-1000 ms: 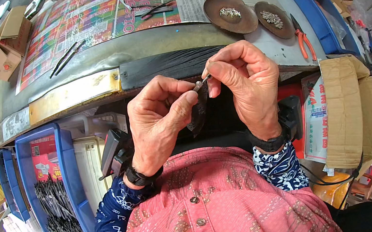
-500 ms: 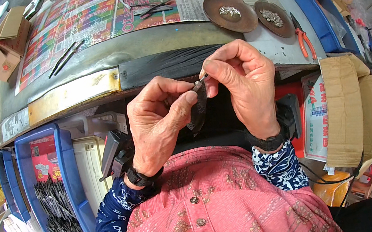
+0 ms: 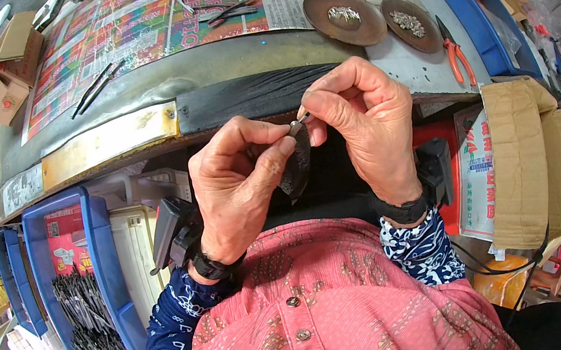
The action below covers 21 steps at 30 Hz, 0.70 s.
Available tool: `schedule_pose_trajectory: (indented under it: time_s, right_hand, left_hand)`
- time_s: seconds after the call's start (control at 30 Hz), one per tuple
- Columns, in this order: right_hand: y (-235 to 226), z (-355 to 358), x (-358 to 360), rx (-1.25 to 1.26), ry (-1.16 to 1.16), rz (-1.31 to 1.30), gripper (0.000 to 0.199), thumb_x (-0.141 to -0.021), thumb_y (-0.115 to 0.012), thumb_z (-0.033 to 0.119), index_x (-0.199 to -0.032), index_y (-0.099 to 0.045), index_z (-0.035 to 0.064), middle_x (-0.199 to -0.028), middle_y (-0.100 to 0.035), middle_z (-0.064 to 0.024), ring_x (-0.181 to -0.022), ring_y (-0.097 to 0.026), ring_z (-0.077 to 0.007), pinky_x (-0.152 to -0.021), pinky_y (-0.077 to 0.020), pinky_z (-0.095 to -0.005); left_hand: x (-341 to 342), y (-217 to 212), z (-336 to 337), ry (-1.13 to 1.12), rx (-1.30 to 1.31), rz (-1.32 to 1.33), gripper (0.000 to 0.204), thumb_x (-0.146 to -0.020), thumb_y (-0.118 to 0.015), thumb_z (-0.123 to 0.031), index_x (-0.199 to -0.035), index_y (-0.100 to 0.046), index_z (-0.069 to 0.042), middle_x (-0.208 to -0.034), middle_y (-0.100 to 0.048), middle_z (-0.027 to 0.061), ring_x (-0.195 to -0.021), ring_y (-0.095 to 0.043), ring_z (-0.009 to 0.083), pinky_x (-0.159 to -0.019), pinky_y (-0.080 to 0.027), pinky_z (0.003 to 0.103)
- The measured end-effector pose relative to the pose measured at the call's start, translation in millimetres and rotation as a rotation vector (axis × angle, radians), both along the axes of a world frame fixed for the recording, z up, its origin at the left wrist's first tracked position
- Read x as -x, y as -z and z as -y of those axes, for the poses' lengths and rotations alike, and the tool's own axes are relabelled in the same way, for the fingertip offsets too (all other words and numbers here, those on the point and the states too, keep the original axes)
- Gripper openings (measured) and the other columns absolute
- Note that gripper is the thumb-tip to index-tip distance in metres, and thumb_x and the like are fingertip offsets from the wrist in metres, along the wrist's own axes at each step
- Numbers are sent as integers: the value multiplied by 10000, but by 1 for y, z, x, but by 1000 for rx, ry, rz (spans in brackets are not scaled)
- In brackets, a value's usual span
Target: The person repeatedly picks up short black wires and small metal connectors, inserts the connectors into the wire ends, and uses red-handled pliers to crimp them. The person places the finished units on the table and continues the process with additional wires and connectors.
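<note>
1. Small metal piece (image 3: pixel 295 127), one: it is sitting between the two hands, in front of the bench edge, and its lower end is resting in the left fingertips.
2. Left hand (image 3: pixel 232 175), one: thumb and forefinger are closing together on the metal piece.
3. Right hand (image 3: pixel 374 137), one: thumb and fingers are pinching a slim dark piece (image 3: pixel 304 117), one, which is meeting the upper end of the metal piece; whether the two are joined I am not managing to tell.
4. Dark tapering strip (image 3: pixel 297 165), one: it is hanging just below the left fingertips.
5. Round brown dishes (image 3: pixel 350 36), two, one larger: they are lying side by side on the bench (image 3: pixel 232 64), each bearing silvery bits, too many and small for counting.
6. Red-handled pliers (image 3: pixel 458 60), one pair: lying right of the dishes.
7. Slender dark lengths (image 3: pixel 92 91), two: lying near each other on the left.
8. Blue tray (image 3: pixel 110 255), one, left of the person: it is holding black strips (image 3: pixel 88 311), uncounted.
</note>
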State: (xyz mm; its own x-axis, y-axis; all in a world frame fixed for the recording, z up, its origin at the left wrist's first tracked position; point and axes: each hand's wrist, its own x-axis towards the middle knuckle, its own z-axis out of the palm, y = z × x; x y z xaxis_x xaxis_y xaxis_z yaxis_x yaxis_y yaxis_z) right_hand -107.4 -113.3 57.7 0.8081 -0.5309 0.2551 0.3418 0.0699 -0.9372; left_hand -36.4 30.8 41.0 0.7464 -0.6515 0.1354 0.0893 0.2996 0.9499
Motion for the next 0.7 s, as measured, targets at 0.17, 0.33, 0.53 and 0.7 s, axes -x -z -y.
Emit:
schedule_pose_trajectory:
  time_s: [0.17,0.33,0.53,0.7]
  right_hand:
    - [0,4,-1,36,-43,-30,114,-867,-718,68,-857,-619,12,-719,-640,-26,-568,-572,-52,-520,-468,-187]
    - [4,3,-3,0,-25,-4,119,-870,-714,67,-853,-607,18,-715,-635,-23,-569,-572,-51,-523,-469,-187]
    - [4,-1,-4,-31,42,19,140,-876,-708,65,-894,-579,13,-753,-619,-16,-606,-568,-52,-537,-465,-193]
    - [1,20,10,17,48,25,181,-883,-696,69,-1008,-592,-9,-855,-620,-34,-686,-574,-76,-601,-478,-218]
  left_hand:
    - [-2,-2,0,8,11,66,74,-856,-659,79,-894,-632,22,-823,-648,-5,-706,-528,10,-609,-437,169]
    - [-3,0,4,11,-4,29,59,-857,-661,66,-882,-628,24,-807,-646,-3,-706,-533,14,-611,-439,171]
    - [-9,0,11,78,20,-55,32,-883,-653,21,-899,-627,11,-769,-612,-11,-593,-442,-2,-500,-335,165]
    - [-11,-4,15,52,-18,-21,65,-870,-663,36,-916,-627,9,-771,-605,-13,-592,-458,5,-499,-339,166]
